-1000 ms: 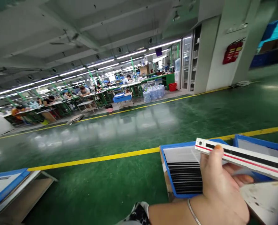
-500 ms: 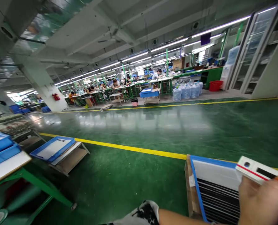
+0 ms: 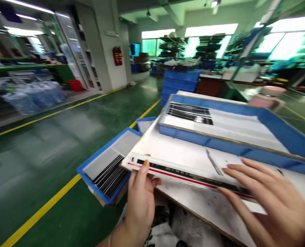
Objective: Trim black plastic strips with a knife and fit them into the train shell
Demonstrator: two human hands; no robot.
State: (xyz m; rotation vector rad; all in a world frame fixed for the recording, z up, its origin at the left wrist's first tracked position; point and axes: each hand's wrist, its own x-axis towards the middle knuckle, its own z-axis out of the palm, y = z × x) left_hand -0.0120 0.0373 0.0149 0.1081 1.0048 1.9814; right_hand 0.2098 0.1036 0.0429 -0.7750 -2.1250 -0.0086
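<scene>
Since the previous frame, a long white bar with a black band and a red line [image 3: 178, 175] has been brought over the table, and the right hand has come into view as the camera has been turned. One end of the bar is pinched by the left hand [image 3: 140, 200], its thumb laid on the upper face. By the right hand [image 3: 269, 199] the other part of the bar is straddled: the fingers are extended, with the thumb spread apart from them along the red line; whether the bar is gripped there cannot be told owing to blur. The bar is held slantwise above the near edge of the white-topped table [image 3: 171, 145]. Just beyond it, a slim silvery metal tool [image 3: 213, 161] is seen lying on the tabletop.

Farther back on the table, a large blue rectangular tray [image 3: 219, 143] is set, with thin black strips [image 3: 188, 112] lined up at its left side. Lower, left of the table, more thin dark strips [image 3: 110, 176] are contained in a second blue tray with a white lining [image 3: 102, 150].

Beyond are seen a stack of blue plastic crates [image 3: 179, 82], a red bucket [image 3: 75, 85] and red fire extinguishers [image 3: 117, 56] at a pale pillar [image 3: 108, 37].
</scene>
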